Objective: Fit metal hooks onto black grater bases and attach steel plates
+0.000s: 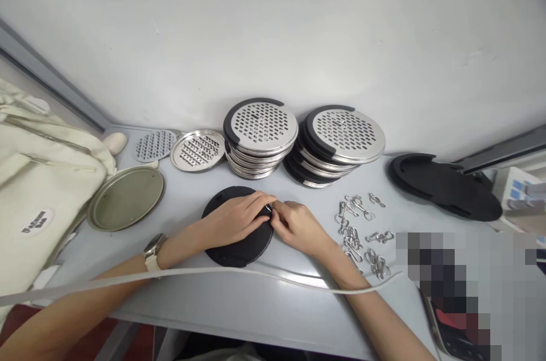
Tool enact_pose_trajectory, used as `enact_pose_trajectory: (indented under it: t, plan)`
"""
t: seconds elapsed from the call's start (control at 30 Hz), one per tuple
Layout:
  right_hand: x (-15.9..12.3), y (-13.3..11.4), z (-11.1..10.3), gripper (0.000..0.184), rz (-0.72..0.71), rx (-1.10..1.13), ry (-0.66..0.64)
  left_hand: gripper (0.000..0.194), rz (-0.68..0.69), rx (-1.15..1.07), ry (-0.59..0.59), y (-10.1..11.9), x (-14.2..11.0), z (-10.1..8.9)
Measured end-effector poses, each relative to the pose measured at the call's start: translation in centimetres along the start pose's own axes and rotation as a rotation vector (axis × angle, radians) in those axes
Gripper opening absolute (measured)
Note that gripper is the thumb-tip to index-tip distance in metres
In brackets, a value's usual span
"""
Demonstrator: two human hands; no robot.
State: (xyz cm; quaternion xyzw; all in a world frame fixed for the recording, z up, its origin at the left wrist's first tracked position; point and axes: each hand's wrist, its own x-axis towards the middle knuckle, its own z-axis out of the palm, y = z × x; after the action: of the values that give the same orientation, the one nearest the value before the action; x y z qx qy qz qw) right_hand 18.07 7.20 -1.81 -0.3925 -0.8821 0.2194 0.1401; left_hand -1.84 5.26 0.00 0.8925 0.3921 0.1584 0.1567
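A round black disc (232, 250) lies flat on the table in front of me. My left hand (239, 216) rests across its top, the fingers curled over its right edge. At that edge my right hand (296, 224) is closed in a pinch, its fingertips meeting those of the left. A small shiny glint (268, 207) shows between the hands; what the right fingers hold is hidden. Several metal snap hooks (352, 239) are scattered right of my right hand. Behind the disc stand a left stack of round metal graters (261, 128) and a right stack (345, 135), with black rims.
A loose round grater (198, 150), a flat grater plate (156, 145) and a greenish round lid (125, 198) lie to the left, near a cream bag (46, 179). Black discs (443, 185) overlap at right. A pale strap (205, 272) crosses in front of my forearms.
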Motion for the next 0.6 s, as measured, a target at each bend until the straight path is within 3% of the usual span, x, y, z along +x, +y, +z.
enact_pose_trajectory:
  t: [0.6]
  plan:
    - [0.12,0.11,0.03,0.016,0.002,0.080,0.022,0.033,-0.008,0.006,0.011,-0.03,-0.09,0.04]
